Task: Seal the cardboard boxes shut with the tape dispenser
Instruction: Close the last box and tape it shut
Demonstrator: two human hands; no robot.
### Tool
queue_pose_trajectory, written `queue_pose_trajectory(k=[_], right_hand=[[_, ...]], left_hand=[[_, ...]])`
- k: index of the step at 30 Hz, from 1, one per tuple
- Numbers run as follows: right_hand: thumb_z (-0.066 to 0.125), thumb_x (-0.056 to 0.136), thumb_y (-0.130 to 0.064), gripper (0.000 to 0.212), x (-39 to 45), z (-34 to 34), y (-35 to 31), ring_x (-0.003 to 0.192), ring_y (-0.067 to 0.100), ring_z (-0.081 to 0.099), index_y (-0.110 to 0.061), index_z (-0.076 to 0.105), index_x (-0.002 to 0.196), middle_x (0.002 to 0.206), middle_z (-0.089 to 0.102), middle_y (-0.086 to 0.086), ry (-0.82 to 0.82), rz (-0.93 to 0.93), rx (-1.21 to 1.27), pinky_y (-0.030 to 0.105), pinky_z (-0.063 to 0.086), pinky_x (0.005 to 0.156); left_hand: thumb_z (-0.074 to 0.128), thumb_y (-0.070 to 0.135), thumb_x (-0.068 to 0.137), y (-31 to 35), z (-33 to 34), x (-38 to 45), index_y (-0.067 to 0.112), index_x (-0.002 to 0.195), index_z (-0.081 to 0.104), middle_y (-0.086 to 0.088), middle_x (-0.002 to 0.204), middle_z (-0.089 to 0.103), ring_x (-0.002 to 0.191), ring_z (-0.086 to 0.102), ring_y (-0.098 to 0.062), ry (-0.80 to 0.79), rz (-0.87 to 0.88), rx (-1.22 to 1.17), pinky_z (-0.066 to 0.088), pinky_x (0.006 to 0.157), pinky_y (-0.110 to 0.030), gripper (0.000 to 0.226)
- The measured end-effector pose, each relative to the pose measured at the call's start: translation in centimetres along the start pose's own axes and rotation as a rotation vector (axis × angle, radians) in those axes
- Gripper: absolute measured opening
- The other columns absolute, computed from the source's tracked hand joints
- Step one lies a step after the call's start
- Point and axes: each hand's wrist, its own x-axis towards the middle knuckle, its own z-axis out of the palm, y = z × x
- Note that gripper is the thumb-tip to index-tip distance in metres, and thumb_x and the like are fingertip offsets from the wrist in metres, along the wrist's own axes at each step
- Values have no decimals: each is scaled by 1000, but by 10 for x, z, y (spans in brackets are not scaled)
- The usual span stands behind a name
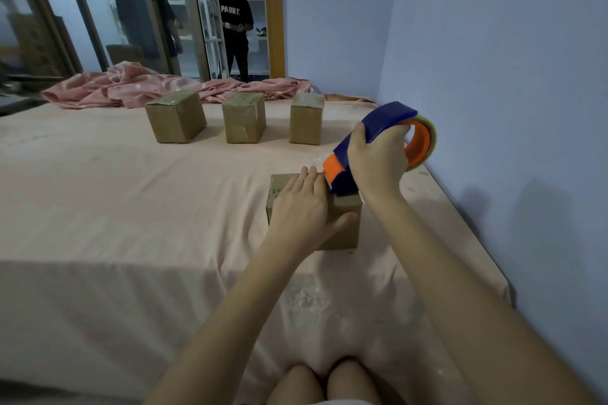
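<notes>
The nearest cardboard box [342,223] sits on the bed [131,207], towards its right edge, directly ahead of the person. The left hand [304,204] lies flat on the box top, fingers straight, thumb hooked over the near face, pressing it down. The right hand [378,158] is curled round the blue-and-orange tape dispenser [388,131] and grips it, its orange nose touching the box's far top edge just beside the left fingertips. The dispenser's long axis runs away and to the right, so the pull probably comes towards the person. The wall [493,76] is near on the right; open bed lies leftward. Three more boxes [243,122] stand in a row well behind.
</notes>
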Motion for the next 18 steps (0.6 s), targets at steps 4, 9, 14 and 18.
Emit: queue_pose_trajectory(k=[4,9,14,18], right_hand=[[59,90,-27,41,8,-8,2,90,17,61,-6,40,120,107,60,5,26,145,180,23,52,65],[61,89,-27,39,16,-9,-3,86,16,61,-7,43,117,101,58,1,47,151,258,16,46,58],[63,87,-24,39,19,-12,3,86,13,57,-13,41,118,102,53,-4,73,263,335,14,45,55],[61,87,-24,26,25,-20,2,71,9,55,-19,40,103,84,52,-12,117,315,385,13,41,51]], left_hand=[[35,69,87,-1,2,2,7,147,24,-11,156,20,145,14,-22,-14,7,25,13,116,-31,87],[33,70,87,-1,2,1,7,146,22,-12,156,19,145,13,-23,-11,14,20,12,116,-32,87],[34,69,86,1,1,0,7,146,22,-13,157,16,145,12,-23,-3,11,15,12,116,-33,88],[33,71,85,0,2,-2,7,146,22,-12,157,16,145,12,-22,3,15,5,13,116,-32,89]])
